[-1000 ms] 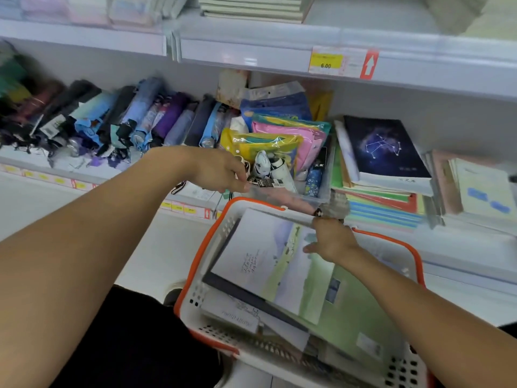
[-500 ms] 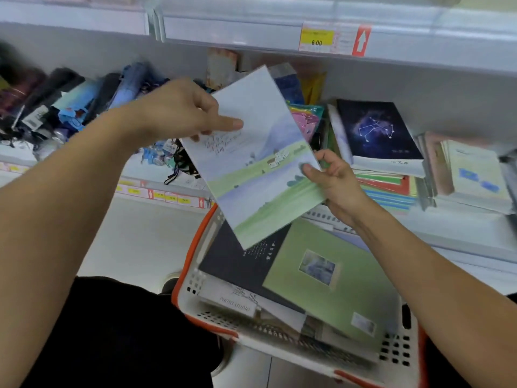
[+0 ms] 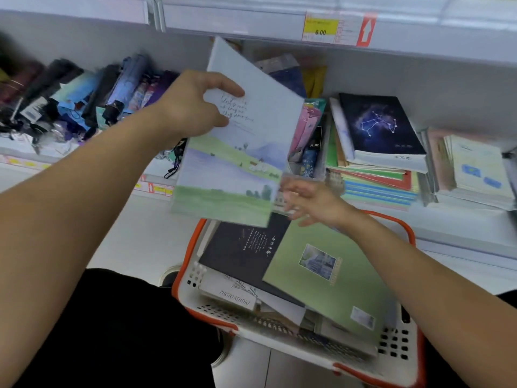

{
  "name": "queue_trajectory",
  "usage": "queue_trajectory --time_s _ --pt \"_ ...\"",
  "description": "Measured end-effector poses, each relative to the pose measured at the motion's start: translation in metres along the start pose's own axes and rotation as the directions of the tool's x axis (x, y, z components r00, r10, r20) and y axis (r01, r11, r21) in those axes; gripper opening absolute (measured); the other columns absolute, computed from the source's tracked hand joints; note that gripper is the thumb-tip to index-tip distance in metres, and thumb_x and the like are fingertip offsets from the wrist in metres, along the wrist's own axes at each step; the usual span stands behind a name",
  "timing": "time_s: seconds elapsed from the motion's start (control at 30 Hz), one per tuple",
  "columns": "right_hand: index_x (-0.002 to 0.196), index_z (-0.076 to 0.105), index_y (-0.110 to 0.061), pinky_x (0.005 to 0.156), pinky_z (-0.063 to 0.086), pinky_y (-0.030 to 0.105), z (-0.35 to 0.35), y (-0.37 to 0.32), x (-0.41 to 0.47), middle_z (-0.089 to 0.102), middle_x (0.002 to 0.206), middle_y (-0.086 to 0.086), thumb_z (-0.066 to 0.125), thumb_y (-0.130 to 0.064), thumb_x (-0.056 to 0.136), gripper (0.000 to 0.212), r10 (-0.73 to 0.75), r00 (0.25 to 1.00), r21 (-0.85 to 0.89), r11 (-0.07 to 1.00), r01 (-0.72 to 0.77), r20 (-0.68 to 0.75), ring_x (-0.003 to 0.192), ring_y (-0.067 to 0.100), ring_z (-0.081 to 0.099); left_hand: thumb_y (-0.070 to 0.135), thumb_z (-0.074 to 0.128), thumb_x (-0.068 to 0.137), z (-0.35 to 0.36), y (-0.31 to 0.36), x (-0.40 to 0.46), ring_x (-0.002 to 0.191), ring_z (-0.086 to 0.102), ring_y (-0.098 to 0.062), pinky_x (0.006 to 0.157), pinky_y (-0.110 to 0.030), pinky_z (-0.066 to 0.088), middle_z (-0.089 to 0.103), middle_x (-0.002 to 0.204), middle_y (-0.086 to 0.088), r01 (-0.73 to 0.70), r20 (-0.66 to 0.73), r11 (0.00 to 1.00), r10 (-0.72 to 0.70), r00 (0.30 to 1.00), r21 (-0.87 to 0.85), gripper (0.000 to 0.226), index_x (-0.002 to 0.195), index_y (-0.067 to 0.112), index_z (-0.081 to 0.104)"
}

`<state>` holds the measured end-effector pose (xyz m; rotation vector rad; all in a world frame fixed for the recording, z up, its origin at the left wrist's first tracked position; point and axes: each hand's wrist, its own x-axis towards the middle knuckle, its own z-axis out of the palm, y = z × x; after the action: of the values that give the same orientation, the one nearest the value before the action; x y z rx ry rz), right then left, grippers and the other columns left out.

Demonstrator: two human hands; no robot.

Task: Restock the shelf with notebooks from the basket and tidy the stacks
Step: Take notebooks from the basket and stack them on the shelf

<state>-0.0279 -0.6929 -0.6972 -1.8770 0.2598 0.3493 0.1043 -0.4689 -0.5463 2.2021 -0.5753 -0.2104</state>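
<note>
Orange-rimmed and white-walled, the basket [image 3: 391,343] sits nearest me, with a green notebook [image 3: 330,278] and a black notebook [image 3: 246,253] lying flat on top of the rest of its load. Just above its far rim my right hand [image 3: 310,201] hangs loose, fingers [image 3: 291,196] spread and holding nothing, close under the lower right corner of the raised book but, as far as I can tell, not touching it. My left hand [image 3: 195,105] carries that landscape notebook [image 3: 240,152] alone, thumb across the cover and the other fingers hidden behind it, pinching its upper left edge. It stands nearly upright with its long axis running from the basket up toward the price rail, the top tipped away from me. The stacks it belongs with lie to its right on the shelf [image 3: 461,219], topped by the constellation notebook [image 3: 383,127] near the front edge. I judge the coming move to be a swing rightward and a lay-flat; my right hand is nearer those stacks and better placed to square them.
</note>
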Motion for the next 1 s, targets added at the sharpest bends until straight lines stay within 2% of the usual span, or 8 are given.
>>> queue_trajectory --time_s 0.07,0.13,0.17,0.53,0.67,0.77,0.87,1.0 --pt "0.143 0.044 -0.028 0.097 0.051 0.043 -0.018 0.031 0.001 0.055 0.139 0.003 0.078 -0.051 0.076 0.078 0.160 0.987 -0.655 0.742 -0.143 -0.034 0.119 0.027 0.060 -0.005 0.070 0.081 -0.001 -0.001 0.001 0.121 0.052 -0.010 0.094 -0.020 0.042 0.055 0.136 0.004 0.015 0.042 0.988 -0.021 0.999 0.154 0.054 0.123 0.028 0.066" --pt "0.146 0.034 -0.018 0.097 0.049 0.040 -0.025 0.056 -0.009 0.047 0.144 0.007 0.085 -0.061 0.059 0.110 0.340 0.933 -0.841 0.467 -0.273 -0.114 0.123 0.028 0.054 -0.004 0.069 0.082 -0.002 -0.004 0.000 0.123 0.051 -0.013 0.092 -0.019 0.038 0.053 0.139 0.001 0.011 0.064 0.964 -0.029 0.997 0.267 0.058 0.130 0.028 0.062" --pt "0.145 0.033 -0.016 0.096 0.050 0.040 -0.026 0.067 -0.012 0.046 0.144 0.008 0.087 -0.063 0.053 0.117 0.370 0.921 -0.848 0.442 -0.293 -0.125 0.122 0.029 0.053 -0.003 0.068 0.083 -0.003 -0.006 -0.001 0.124 0.051 -0.015 0.092 -0.019 0.037 0.053 0.140 -0.001 0.017 0.069 0.953 -0.040 0.997 0.303 0.059 0.131 0.029 0.061" --pt "0.137 0.041 -0.014 0.097 0.047 0.036 -0.023 0.074 -0.015 0.046 0.138 0.009 0.092 -0.054 0.052 0.106 0.328 0.942 -0.800 0.546 -0.249 -0.070 0.121 0.028 0.051 0.000 0.068 0.086 -0.005 -0.010 -0.002 0.129 0.048 -0.023 0.090 -0.023 0.038 0.046 0.148 -0.004 0.050 0.083 0.931 -0.086 0.993 0.362 0.060 0.138 0.027 0.054" --pt "0.126 0.060 -0.015 0.088 0.048 0.028 -0.027 0.053 -0.019 0.061 0.131 0.003 0.089 -0.041 0.066 0.071 0.340 0.940 -0.759 0.608 -0.234 -0.017 0.113 0.023 0.059 0.001 0.065 0.087 -0.005 -0.008 -0.004 0.117 0.052 -0.024 0.086 -0.028 0.044 0.044 0.145 -0.006 0.027 0.135 0.916 -0.088 0.987 0.401 0.058 0.135 0.031 0.056" --pt "0.117 0.064 -0.015 0.078 0.046 0.027 -0.025 -0.006 -0.019 0.066 0.121 0.008 0.078 -0.029 0.077 0.044 0.143 0.983 -0.766 0.617 -0.181 -0.117 0.105 0.029 0.062 0.000 0.062 0.089 -0.007 -0.007 -0.006 0.115 0.051 -0.018 0.086 -0.023 0.040 0.045 0.146 0.000 0.005 0.153 0.915 -0.073 0.986 0.404 0.052 0.130 0.033 0.061" --pt "0.103 0.068 -0.007 0.076 0.052 0.033 -0.020 -0.068 -0.024 0.068 0.100 0.014 0.067 -0.018 0.085 0.021 -0.020 0.954 -0.529 0.835 -0.148 -0.299 0.091 0.030 0.065 0.000 0.061 0.089 -0.007 -0.005 -0.008 0.129 0.047 -0.016 0.091 -0.019 0.036 0.045 0.148 0.001 0.016 0.145 0.913 -0.081 0.986 0.408 0.047 0.126 0.029 0.065" --pt "0.131 0.044 -0.009 0.077 0.058 0.044 0.017 -0.112 -0.038 0.064 0.113 0.014 0.055 -0.007 0.087 0.045 -0.143 0.913 -0.235 0.970 0.054 -0.382 0.097 0.035 0.067 0.030 0.067 0.091 -0.001 0.003 -0.008 0.106 0.057 -0.006 0.084 -0.016 0.041 0.063 0.122 0.005 0.061 0.130 0.985 -0.083 0.988 0.164 0.025 0.115 0.024 0.070"
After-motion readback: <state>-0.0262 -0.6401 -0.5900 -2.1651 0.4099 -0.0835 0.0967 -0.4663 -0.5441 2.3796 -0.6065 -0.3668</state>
